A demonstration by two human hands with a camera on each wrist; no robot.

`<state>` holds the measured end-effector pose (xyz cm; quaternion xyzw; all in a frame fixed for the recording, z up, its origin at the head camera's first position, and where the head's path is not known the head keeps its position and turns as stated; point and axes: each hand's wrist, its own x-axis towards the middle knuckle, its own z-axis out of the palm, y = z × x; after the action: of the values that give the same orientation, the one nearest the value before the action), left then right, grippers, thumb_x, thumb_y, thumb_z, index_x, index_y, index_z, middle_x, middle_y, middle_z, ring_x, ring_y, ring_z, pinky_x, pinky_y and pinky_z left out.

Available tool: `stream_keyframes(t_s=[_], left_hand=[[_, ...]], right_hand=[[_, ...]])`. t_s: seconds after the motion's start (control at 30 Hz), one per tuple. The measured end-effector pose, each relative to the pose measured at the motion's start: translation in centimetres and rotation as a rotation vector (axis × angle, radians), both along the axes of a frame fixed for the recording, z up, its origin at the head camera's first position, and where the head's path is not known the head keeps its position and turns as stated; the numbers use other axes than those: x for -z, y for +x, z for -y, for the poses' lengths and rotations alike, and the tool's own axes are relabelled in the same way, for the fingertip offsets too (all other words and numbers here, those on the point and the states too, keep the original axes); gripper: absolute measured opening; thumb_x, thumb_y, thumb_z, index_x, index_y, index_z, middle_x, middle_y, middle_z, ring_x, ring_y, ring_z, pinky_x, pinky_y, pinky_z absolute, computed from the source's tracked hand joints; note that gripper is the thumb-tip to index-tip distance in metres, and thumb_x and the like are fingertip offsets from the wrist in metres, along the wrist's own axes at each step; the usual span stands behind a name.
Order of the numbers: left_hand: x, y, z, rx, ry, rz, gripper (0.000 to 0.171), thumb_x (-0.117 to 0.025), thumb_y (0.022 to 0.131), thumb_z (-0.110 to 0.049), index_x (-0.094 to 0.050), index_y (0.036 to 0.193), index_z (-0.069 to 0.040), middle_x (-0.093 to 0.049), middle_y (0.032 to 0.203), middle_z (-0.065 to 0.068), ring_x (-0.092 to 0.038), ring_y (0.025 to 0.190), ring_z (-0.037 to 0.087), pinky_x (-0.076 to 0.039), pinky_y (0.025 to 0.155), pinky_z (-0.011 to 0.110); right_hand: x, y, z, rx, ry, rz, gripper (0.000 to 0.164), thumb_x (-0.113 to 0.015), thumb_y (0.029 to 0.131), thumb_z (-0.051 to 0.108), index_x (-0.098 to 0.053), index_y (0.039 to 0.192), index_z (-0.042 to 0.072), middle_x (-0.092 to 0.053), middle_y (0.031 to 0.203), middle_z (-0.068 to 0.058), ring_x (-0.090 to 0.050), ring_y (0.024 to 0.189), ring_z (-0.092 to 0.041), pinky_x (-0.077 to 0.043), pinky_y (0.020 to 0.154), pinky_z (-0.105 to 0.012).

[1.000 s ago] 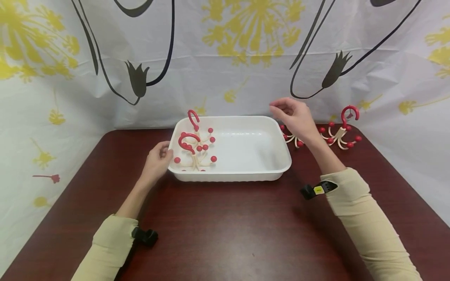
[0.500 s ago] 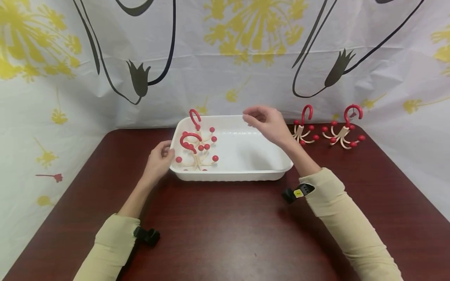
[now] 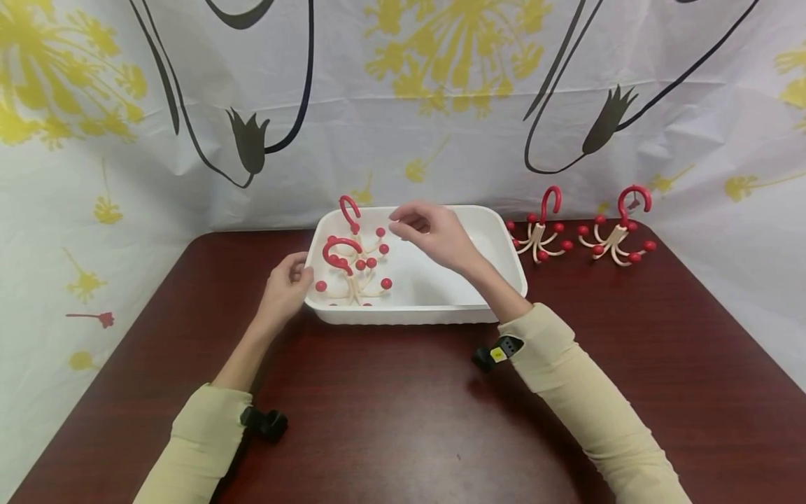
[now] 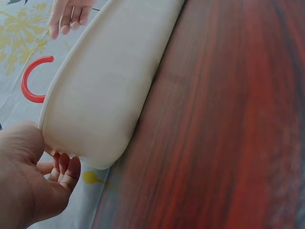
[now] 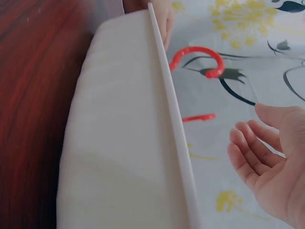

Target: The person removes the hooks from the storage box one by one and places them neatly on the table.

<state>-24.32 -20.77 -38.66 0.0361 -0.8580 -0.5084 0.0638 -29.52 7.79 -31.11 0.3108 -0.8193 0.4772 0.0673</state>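
Note:
The left hand [image 3: 286,285] grips the left end wall of a white rectangular tray [image 3: 415,316], thumb at the rim and fingers curled outside, as the left wrist view also shows. Inside the tray's left side stand two multi-arm hanging hooks, a front one [image 3: 342,243] and a back one [image 3: 350,210]. Each has a red hook on top and cream arms tipped with red balls. Over the middle of the tray hovers the right hand [image 3: 437,234], fingers loosely bent and holding nothing. Its fingertips are just right of the two hanging hooks.
Two more hanging hooks, a nearer one [image 3: 539,234] and a farther one [image 3: 613,241], stand on the dark red-brown table [image 3: 378,420] right of the tray. A white patterned sheet [image 3: 403,119] closes off the back and sides.
The right hand has moved left, from beyond the tray's right edge to above its middle, uncovering the hanging hook beside the tray. The left hand stays on the tray.

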Motion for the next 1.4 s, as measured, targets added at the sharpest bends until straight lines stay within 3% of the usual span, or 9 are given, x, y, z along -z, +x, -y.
stream_keyframes(t_s=[0.47,0.8,1.03,1.4], left_hand=[[0.0,0.0,-0.1,0.002,0.004,-0.007,0.044,-0.048,0.106,-0.017,-0.047,0.146,-0.001,-0.057,0.124,0.022,-0.057,0.109,0.033,-0.053,0.095,0.046],[0.0,0.0,-0.2,0.005,0.022,0.007,0.044,-0.052,0.104,-0.017,-0.047,0.146,-0.002,-0.057,0.123,0.020,-0.058,0.106,0.031,-0.054,0.092,0.042],[-0.2,0.1,-0.1,0.002,0.014,0.009,0.045,-0.051,0.105,-0.017,-0.046,0.147,-0.002,-0.057,0.123,0.020,-0.058,0.108,0.032,-0.054,0.093,0.042],[0.0,0.0,0.0,0.014,-0.002,-0.020,0.044,-0.048,0.105,-0.017,-0.047,0.145,0.000,-0.058,0.124,0.023,-0.058,0.108,0.033,-0.053,0.093,0.044]], right_hand=[[0.7,0.8,4.4,-0.067,0.050,0.020,0.029,-0.074,0.093,0.018,-0.070,0.117,0.002,-0.070,0.098,-0.005,-0.064,0.084,-0.017,-0.054,0.080,-0.027],[1.6,0.8,5.2,-0.078,0.040,0.040,0.024,-0.075,0.091,0.012,-0.071,0.114,0.004,-0.072,0.099,-0.006,-0.066,0.084,-0.018,-0.056,0.078,-0.025],[1.3,0.8,5.5,-0.113,0.064,0.018,0.022,-0.077,0.089,0.011,-0.074,0.109,0.002,-0.072,0.095,-0.006,-0.066,0.081,-0.017,-0.056,0.078,-0.025],[0.7,1.1,5.4,-0.044,0.050,-0.033,0.019,-0.078,0.088,0.009,-0.075,0.105,0.001,-0.073,0.092,-0.007,-0.065,0.080,-0.017,-0.055,0.078,-0.027]])
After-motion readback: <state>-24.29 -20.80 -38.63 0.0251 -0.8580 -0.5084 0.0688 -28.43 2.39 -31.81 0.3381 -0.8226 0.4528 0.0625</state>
